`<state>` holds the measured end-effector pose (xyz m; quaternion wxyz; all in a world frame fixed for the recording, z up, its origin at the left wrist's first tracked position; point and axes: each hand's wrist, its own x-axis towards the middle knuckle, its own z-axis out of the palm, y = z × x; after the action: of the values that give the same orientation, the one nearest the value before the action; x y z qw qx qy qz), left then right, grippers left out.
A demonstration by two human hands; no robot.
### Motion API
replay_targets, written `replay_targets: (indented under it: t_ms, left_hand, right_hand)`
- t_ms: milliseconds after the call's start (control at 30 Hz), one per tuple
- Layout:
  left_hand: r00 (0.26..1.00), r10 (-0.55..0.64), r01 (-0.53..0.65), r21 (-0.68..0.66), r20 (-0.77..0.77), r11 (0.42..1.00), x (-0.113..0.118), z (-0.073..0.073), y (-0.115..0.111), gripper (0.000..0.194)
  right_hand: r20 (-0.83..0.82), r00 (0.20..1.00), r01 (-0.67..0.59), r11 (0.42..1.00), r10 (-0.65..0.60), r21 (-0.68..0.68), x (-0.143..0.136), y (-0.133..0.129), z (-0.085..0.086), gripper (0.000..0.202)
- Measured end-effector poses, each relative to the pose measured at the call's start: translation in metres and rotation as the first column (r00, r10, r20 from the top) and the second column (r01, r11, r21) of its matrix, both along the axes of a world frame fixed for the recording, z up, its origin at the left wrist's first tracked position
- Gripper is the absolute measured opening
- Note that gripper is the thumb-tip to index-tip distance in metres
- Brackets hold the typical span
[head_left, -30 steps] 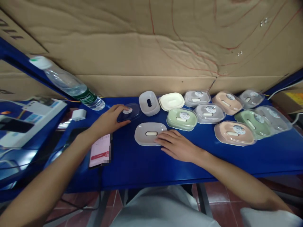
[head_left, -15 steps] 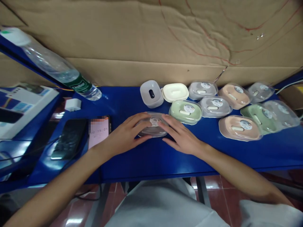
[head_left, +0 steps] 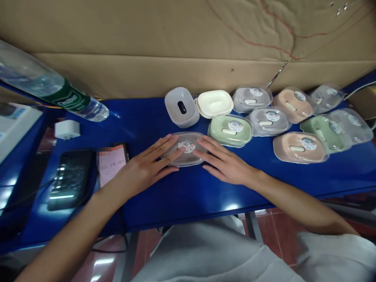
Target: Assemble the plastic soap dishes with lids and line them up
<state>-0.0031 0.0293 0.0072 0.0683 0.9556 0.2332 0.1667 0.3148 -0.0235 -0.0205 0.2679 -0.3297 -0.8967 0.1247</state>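
Observation:
A clear plastic lid (head_left: pixel 189 158) with a round white label lies on the blue table in front of me, seemingly without a coloured box beneath it. My left hand (head_left: pixel 148 166) rests its outstretched fingers on the left side of this lid, one fingertip near the label. On the opposite side, my right hand (head_left: pixel 227 161) is also open, its spread fingertips touching the lid's right edge. Just behind are a grey box (head_left: pixel 179 107) with a dark oval in its bottom, a cream lid (head_left: pixel 216 102) and a green lidded box (head_left: pixel 230 130).
Several more lidded boxes in grey, peach and green, such as a peach box (head_left: pixel 296 149), stand to the right. At left lie a phone (head_left: pixel 113 166), a black device (head_left: pixel 70 178), a white charger (head_left: pixel 67 129) and a water bottle (head_left: pixel 67 96). A cardboard wall (head_left: pixel 147 74) closes off the back.
My view has shifted slightly, so the things on the table appear moved. Both hands remain on the clear lid; my left fingers have slid a little outward, showing more of the label.

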Motion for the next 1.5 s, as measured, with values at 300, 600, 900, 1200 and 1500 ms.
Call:
replay_targets:
  t_ms: [300,600,900,1200,1500]
  left_hand:
    - [0.991,0.125,-0.122,-0.055,0.052,0.991,-0.001,-0.005,-0.003,0.087]
    - [0.989,0.005,0.037,-0.282,0.149,0.959,-0.003,0.005,-0.011,0.067]
    - [0.993,0.110,-0.095,-0.274,0.042,0.957,0.004,0.015,0.000,0.052]
    - [0.971,0.215,-0.220,-0.039,-0.102,0.975,0.029,0.009,0.068,0.058]
    - [0.984,0.123,-0.125,-0.010,-0.130,0.992,0.013,0.003,0.045,0.043]
  right_hand:
    - [0.073,0.995,0.069,0.997,-0.067,-0.025,-0.001,0.001,0.003,0.068]
    - [0.215,0.977,-0.011,0.994,-0.013,0.110,-0.004,-0.006,0.015,0.062]
    - [0.293,0.956,-0.024,0.990,-0.018,0.141,-0.010,-0.031,0.032,0.056]
    - [0.355,0.887,0.263,0.955,-0.295,0.134,0.048,-0.104,0.044,0.047]
    - [0.251,0.766,0.532,0.803,-0.592,0.270,0.054,-0.111,0.053,0.047]
